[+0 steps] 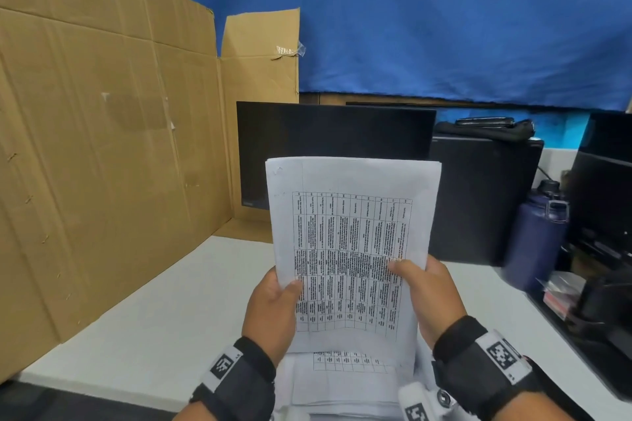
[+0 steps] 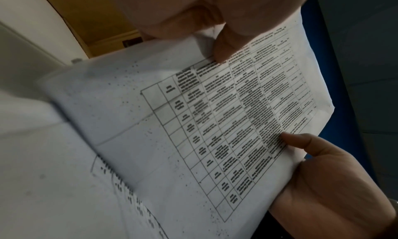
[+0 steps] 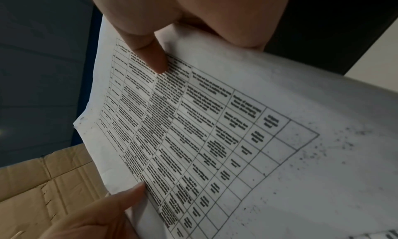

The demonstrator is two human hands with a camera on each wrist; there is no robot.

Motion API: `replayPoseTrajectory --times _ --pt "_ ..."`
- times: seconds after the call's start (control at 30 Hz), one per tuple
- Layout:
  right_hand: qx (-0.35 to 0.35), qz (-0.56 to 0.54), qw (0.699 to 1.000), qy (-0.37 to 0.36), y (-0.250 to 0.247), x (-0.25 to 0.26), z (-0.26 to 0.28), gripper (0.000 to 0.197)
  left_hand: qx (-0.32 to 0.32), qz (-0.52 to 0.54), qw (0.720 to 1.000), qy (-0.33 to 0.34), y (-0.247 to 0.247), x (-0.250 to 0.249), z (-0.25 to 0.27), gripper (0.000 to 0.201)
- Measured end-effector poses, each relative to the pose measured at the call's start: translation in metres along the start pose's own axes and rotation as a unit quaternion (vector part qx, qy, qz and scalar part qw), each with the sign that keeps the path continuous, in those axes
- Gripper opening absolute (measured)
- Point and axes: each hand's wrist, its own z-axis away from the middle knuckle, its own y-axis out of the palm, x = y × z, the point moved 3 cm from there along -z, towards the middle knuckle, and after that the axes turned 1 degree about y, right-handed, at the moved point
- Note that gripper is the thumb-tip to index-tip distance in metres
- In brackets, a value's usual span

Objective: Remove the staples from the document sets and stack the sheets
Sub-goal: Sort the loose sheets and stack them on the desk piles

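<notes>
Stack: loose sheets (image 1: pixel 345 383) lie nearest, on the desk (image 1: pixel 164 311).
Hands: left hand (image 1: pixel 273 304) and right hand (image 1: pixel 427 294) pinch document set (image 1: pixel 352 249), upright above.
Tip: check top-left corner for staple; keep edges squared.

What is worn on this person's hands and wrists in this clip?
Both hands are bare: left hand, right hand. Each wrist carries a black strap with a white block printed with a black-and-white square code marker: left strap, right strap. No sleeves show.
</notes>
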Motion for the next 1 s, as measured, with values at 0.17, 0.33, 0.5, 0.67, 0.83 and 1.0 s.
replayPoseTrajectory --times 0.17,0.33,0.5,0.67,0.83,1.0 --pt "-0.015 -0.04 0.999 0.03 0.001 -0.018 0.015 0.015 0.02 0.021 0.999 -0.027 0.008 0.002 0.002 0.028" --pt "-0.019 -0.003 1.0 0.022 0.003 -0.025 0.016 0.015 -0.005 -0.048 0.999 0.01 0.009 -0.002 0.0 0.018" --pt "0.066 0.062 0.996 0.002 -0.014 -0.004 0.02 0.015 -0.012 -0.083 0.996 0.017 -0.005 -0.019 0.001 0.02" --pt "-0.114 0.325 0.938 0.023 -0.115 -0.009 0.027 0.025 -0.005 -0.097 0.995 -0.002 -0.046 -0.028 0.011 0.024" --pt "-0.104 0.513 0.818 0.24 -0.175 -0.051 0.027 0.086 0.033 -0.114 0.99 -0.077 -0.066 -0.012 0.033 0.02" --pt "0.002 0.656 0.701 0.28 -0.211 -0.11 0.025 0.108 0.087 -0.192 0.973 -0.097 -0.058 -0.004 0.051 0.019"
